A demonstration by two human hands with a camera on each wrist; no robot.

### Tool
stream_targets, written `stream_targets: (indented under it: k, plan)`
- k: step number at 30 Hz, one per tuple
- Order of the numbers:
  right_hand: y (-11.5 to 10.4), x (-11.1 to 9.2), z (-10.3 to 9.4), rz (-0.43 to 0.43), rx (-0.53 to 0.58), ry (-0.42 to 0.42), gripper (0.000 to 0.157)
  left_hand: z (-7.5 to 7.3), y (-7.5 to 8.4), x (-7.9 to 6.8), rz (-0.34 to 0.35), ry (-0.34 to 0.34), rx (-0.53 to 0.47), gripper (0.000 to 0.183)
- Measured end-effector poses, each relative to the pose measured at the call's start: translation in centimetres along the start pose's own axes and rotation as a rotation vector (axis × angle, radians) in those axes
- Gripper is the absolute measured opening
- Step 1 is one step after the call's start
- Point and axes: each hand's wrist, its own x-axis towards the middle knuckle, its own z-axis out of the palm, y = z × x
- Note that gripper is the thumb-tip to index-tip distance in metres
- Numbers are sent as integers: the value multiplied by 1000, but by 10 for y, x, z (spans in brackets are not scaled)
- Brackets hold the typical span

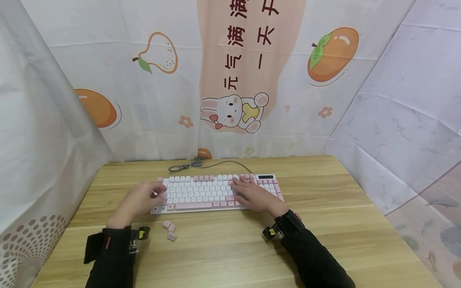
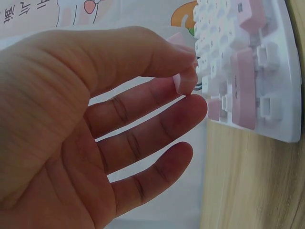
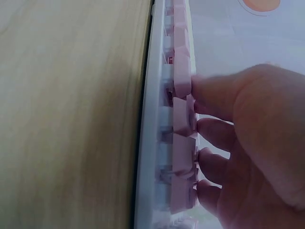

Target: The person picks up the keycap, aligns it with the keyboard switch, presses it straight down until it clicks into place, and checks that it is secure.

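Note:
A white and pink keyboard [image 1: 194,199] lies across the table. My left hand [image 1: 145,197] is at its left end, where the thumb and index finger pinch a small pink keycap [image 2: 185,82] over the edge keys. The other left fingers are spread apart, bent only slightly. Two bare key switches [image 2: 270,108] show at the near-left corner, beside a pink key [image 2: 244,88] still mounted. My right hand [image 1: 253,195] rests on the right part of the keyboard, fingers laid over the keys. In the right wrist view its fingertips touch the pink keys [image 3: 183,152] along the near edge.
Loose pink keycaps [image 1: 171,236] lie on the table in front of the keyboard's left end. A bundled grey cable [image 1: 187,166] sits behind it. The wooden table [image 1: 223,248] ends at a printed curtain [image 1: 162,100], with more cloth at both sides.

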Motion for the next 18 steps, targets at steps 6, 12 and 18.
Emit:
stream_targets:
  k: [6,12,18]
  plan:
    - [1,0,1,-28,-7,26,42,0,-4,-1,-38,-17,-3,23]
    - [-1,-1,0,-27,-8,22,41,1,-10,-1,-57,-20,-6,24]
    - [1,-1,0,-23,-11,17,42,2,-14,-2,-50,-15,5,23]
